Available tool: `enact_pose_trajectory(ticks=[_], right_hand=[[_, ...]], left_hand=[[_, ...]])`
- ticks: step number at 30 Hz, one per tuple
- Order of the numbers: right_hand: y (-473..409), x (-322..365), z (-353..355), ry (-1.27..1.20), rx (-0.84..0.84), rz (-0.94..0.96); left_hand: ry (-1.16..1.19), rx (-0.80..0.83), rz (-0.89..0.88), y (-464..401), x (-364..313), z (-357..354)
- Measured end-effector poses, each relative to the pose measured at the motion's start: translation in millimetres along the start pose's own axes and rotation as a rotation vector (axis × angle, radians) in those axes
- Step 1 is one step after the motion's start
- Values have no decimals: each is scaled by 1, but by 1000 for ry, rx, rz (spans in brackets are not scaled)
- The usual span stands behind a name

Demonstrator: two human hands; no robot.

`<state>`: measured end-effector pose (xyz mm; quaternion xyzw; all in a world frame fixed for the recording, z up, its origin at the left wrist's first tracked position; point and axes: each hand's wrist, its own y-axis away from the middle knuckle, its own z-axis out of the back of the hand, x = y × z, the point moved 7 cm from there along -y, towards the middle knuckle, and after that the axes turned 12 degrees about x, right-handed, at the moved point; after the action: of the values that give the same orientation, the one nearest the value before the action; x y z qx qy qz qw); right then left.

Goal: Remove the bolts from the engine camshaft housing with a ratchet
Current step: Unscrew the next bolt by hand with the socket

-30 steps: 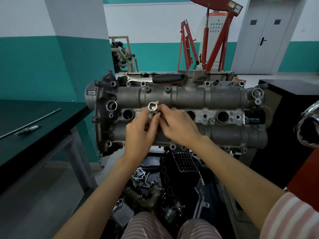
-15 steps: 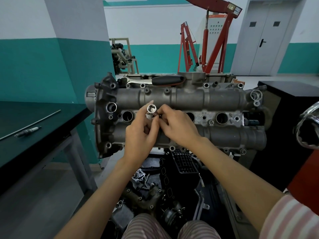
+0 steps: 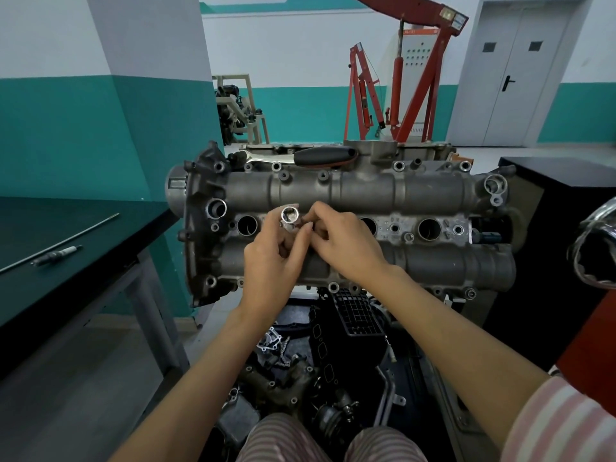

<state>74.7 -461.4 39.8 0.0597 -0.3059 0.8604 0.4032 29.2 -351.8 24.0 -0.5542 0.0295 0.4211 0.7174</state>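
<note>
Above the middle of the camshaft housing (image 3: 366,191), the left hand (image 3: 270,261) pinches a small socket (image 3: 290,216); the right hand's (image 3: 346,241) fingers curl together against it. Steel, light, stiff, probably slick: best gripped round its wall. The ratchet (image 3: 320,157) rests on the housing's far edge.

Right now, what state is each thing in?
Socket: held in the left hand, open end facing the camera.
Right hand: fingers pinching at the socket's base.
Ratchet: lying unheld on the housing's far edge.
Camshaft housing: on the engine.
Spark plug: lying on the bench.
</note>
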Motion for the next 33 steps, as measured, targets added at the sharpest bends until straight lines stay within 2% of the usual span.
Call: enact_pose_trajectory(ticks=[6,11,15,18,21,24,27,33], right_hand=[[4,13,0,134,1,98],[1,6,0,44,18,16],[2,0,4,-33,-31,-15],[4,9,2,39,-10,54],[4,13,0,133,11,92],[3,9,-1,90,49,43],[1,3,0,44,40,-11],[6,15,-1,158,-7,131]], left_hand=[[-2,-42,21,-2,3,1],[37,-64,70,-3,6,-1],[21,-3,18,-2,2,-2],[-44,31,-36,0,0,-1],[-30,-37,-5,-1,1,2],[23,-83,40,-3,4,1],[44,-47,20,-1,3,0],[-19,9,-41,1,-2,-1]])
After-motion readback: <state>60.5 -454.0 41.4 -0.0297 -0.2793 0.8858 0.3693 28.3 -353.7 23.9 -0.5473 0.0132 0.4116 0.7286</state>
